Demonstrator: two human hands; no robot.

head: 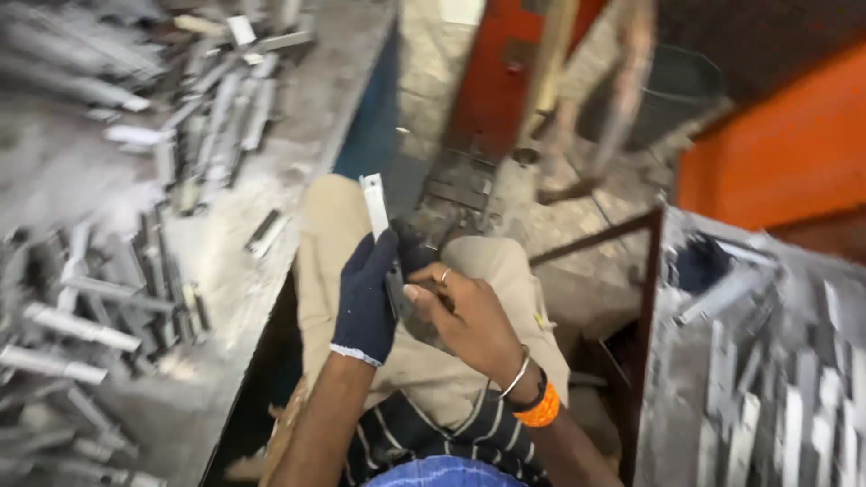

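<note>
Head view: looks down at a seated person's lap, benches on both sides, frame motion-blurred.
Left hand (pixel 365 298): in a dark knit glove, closed round the lower end of a flat metal strip (pixel 375 206) — grip looks firm.
Strip: pale, narrow, stands nearly upright above the glove, over the person's knees (pixel 329 225), between the two benches.
Right hand (pixel 465 320): bare, ring and bangles on it, orange band at the wrist; fingers curled in against the glove and the strip's lower part, touching it. Cannot tell if it pinches the strip or a small dark part there — blurred and hidden by the glove.
Left bench (pixel 298 135): grey, dusty, heaped with many similar metal pieces (pixel 99 298), loose and unsorted; a few lie apart near the edge.
Right bench (pixel 672 361): more pale strips (pixel 794 406), lying roughly side by side in rows.
Progress: judged mid-way through handling one piece — the strip is in hand, on neither bench. Big heap on the left suggests much left; rows on the right suggest some done, but which pile is finished cannot be told.
Floor (pixel 559 216): rough, stained; orange wall and dark bin beyond.
</note>
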